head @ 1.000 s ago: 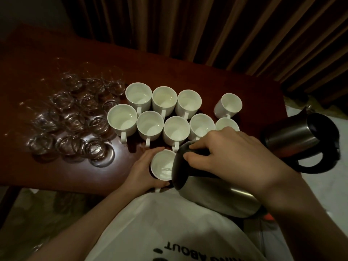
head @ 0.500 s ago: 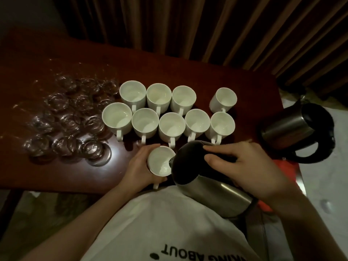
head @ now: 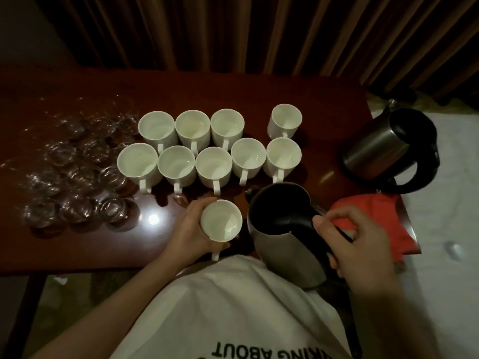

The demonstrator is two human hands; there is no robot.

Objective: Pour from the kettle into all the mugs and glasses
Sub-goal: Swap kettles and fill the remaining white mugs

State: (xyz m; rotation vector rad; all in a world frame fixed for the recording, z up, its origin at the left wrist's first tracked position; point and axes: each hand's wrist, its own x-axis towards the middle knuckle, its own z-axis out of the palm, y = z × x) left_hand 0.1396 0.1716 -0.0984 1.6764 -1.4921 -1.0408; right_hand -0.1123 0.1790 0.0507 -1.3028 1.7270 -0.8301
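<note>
Steel and black, the kettle (head: 282,234) is sitting just to the right of the held mug (head: 221,221), its open mouth facing up and its spout end turned toward the rows of mugs (head: 207,149) behind it. The right hand (head: 360,244) is making the grip on the kettle, fingers and thumb curled round the black handle, which is running from the kettle's rim back toward the person. The left hand (head: 190,230) is wrapping round the held mug from its left side, the mug's own handle pointing toward the person.

Taking the kettle as landmark: the held mug is immediately to its left, almost touching; nine more mugs are standing beyond it in two rows on the counter (head: 233,92); the cluster of glasses (head: 77,167) is lying far left of it, past the mugs. A second kettle (head: 391,149) is leaning beyond it to the right, and a red cloth (head: 375,224) is lying just right of it.

The coming pour probably turns on tipping the kettle leftward, since the right hand alone is carrying it and the nearest mug lies on that side. Whether any mug holds liquid is too dim to tell.
</note>
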